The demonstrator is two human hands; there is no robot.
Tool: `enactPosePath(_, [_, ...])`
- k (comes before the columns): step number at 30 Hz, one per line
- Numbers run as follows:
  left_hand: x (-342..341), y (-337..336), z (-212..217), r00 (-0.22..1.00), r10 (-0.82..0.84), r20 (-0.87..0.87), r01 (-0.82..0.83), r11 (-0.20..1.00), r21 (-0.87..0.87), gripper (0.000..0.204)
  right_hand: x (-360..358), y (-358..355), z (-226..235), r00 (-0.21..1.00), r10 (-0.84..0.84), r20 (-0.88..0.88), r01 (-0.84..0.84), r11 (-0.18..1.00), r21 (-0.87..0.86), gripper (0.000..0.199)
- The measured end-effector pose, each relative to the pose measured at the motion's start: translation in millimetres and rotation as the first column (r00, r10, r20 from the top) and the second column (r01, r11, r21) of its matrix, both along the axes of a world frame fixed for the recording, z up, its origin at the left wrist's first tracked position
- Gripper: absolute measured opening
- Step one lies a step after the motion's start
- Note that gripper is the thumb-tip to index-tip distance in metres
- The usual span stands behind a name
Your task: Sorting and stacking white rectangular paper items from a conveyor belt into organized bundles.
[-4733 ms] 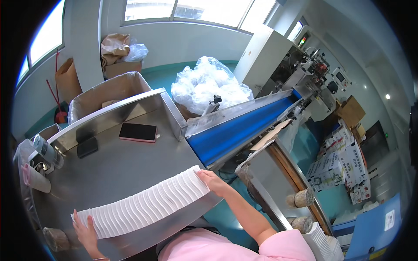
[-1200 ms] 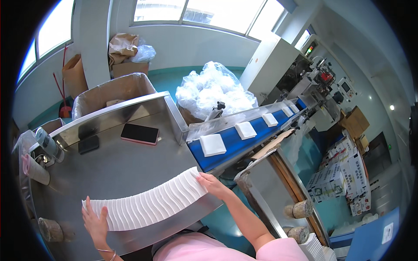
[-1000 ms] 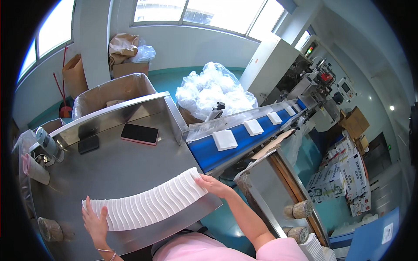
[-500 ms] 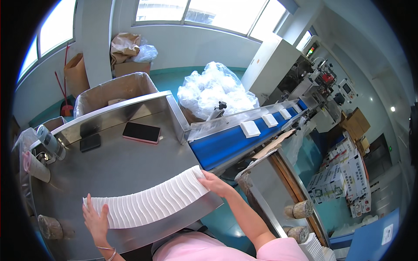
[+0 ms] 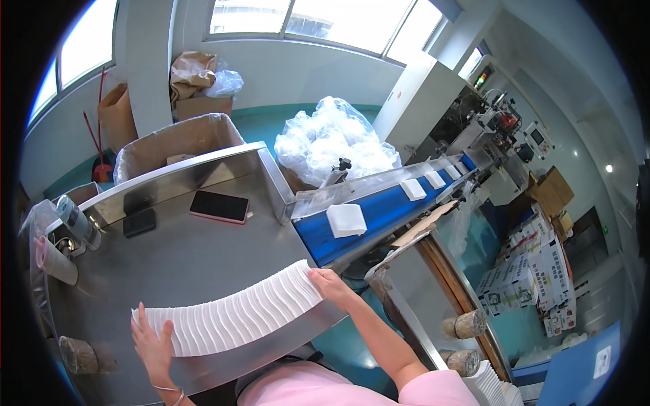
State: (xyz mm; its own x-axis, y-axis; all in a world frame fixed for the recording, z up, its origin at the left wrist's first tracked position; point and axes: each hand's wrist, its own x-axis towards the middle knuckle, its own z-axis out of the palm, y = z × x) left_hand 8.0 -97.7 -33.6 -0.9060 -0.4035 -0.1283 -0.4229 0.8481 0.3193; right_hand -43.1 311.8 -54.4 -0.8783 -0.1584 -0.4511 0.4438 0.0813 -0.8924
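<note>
A long, curved row of folded white paper napkins (image 5: 233,314), standing tightly side by side, lies along the near part of the steel table (image 5: 223,260). My left hand (image 5: 154,345) holds the row's left end, its fingers long against the end face and its thumb over the near side. At the opposite end my right hand (image 5: 330,285) is closed around the last napkins, its fingertips partly hidden behind them. Beyond my right hand, a white napkin stack (image 5: 346,220) rests on the near end of the blue conveyor belt (image 5: 317,238).
Several more stacks ride farther up the belt. A phone (image 5: 219,206), a dark flat case (image 5: 139,222) and a cup (image 5: 59,262) stand on the table. A wrapped roll (image 5: 78,354) sits at its left edge. Right of me is a side table with two rolls (image 5: 470,325).
The stacks on the belt have travelled nearer, toward the table. The napkin row looks slightly shorter, its ends drawn a little inward with my hands.
</note>
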Motion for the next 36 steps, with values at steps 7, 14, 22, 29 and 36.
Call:
enactPosePath(7, [0.3,1.6,1.1,1.0,-0.008,-0.018,0.008,1.0,-0.001,0.072,4.2,-2.8,3.5,0.983,0.084,-0.161,-0.098,0.992,-0.082,0.035])
enactPosePath(14, [1.1,-0.8,0.7,1.0,-0.013,-0.021,0.013,1.0,0.006,0.073,-2.5,4.3,-20.2,0.964,0.02,-0.267,-0.003,0.998,0.066,0.036])
enactPosePath(22, [3.0,2.2,1.7,0.999,-0.05,-0.008,0.05,0.998,0.037,0.074,-9.5,4.8,-27.1,0.963,-0.255,-0.086,0.242,0.961,-0.131,0.041])
enactPosePath(29, [4.9,6.2,1.6,0.997,-0.068,-0.022,0.069,0.996,0.055,0.073,0.2,-13.7,4.2,0.975,0.012,-0.222,-0.02,0.999,-0.037,0.037])
enactPosePath(36, [6.3,9.5,3.0,0.998,-0.059,-0.038,0.062,0.996,0.068,0.073,-17.2,15.9,-25.2,0.752,-0.646,0.13,0.65,0.695,-0.307,0.041])
